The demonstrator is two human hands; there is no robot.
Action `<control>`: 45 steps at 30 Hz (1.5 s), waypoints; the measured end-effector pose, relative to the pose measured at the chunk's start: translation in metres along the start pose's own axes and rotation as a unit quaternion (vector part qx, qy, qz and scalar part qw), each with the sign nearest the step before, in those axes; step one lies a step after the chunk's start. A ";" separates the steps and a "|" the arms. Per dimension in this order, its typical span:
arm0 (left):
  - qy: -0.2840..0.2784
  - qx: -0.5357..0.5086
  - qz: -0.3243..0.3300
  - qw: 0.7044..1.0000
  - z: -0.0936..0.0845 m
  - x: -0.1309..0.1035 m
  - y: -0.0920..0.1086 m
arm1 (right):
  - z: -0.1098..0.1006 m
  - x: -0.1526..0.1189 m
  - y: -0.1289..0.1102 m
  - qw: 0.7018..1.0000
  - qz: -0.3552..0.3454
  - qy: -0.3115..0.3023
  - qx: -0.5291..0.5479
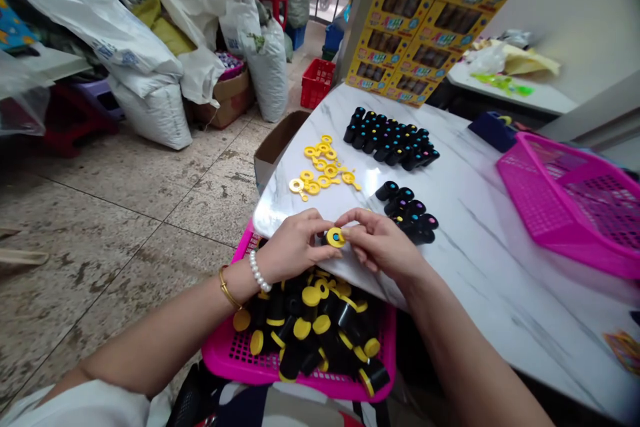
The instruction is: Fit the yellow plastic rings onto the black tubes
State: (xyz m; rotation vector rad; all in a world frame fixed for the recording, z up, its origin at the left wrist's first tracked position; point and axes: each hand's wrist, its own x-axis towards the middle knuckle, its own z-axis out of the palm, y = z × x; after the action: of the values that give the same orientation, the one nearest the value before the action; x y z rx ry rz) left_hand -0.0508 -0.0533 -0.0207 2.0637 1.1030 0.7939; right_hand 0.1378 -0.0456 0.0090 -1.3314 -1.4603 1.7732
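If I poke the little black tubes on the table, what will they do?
The black tubes might slide, since the tabletop looks smooth and shiny. One knocked over would probably roll, because its sides are round. Poking one may well nudge others too, as they stand packed close together.

A basket [220, 359] of tubes [345, 313] sits before the near edge of a table [475, 240], where the left hand [295, 243] and right hand [383, 243] meet around a single tube [336, 237]. On the table, rings [325, 170] lie at left, a small cluster [415, 208] to their right, a bigger cluster [393, 137] behind it, stacked boxes [400, 33] beyond. A second basket [530, 207] stands at right; sacks [150, 107] line the floor [195, 213] at left.
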 end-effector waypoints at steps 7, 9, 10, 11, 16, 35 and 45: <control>0.015 0.031 -0.036 0.999 0.001 0.011 0.000 | 0.009 0.014 -0.001 0.971 -0.080 0.105 -0.200; -0.026 -0.001 -0.050 0.998 -0.005 0.013 -0.001 | 0.009 0.007 0.006 0.973 -0.116 0.071 -0.185; -0.056 -0.035 -0.062 0.996 -0.009 0.012 0.000 | 0.009 0.001 0.009 0.969 -0.147 0.066 -0.190; -0.086 -0.076 -0.077 0.990 -0.012 0.009 0.002 | 0.011 -0.006 0.013 0.956 -0.188 0.075 -0.213; -0.153 -0.178 -0.094 0.968 -0.013 -0.035 0.034 | 0.038 -0.058 0.038 0.812 -0.381 0.107 -0.429; -0.050 0.237 -0.107 0.964 0.047 -0.047 0.012 | 0.068 -0.088 0.109 0.771 -0.281 0.022 -0.572; -0.034 0.247 -0.116 0.961 0.060 -0.045 0.009 | 0.038 -0.096 0.097 0.856 -0.330 0.102 -0.385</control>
State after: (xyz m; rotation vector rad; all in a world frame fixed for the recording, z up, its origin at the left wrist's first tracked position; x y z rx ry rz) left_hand -0.0221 -0.1115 -0.0582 2.2749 1.5915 0.3482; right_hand 0.1639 -0.1733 -0.0465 -1.0669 -2.2506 0.5892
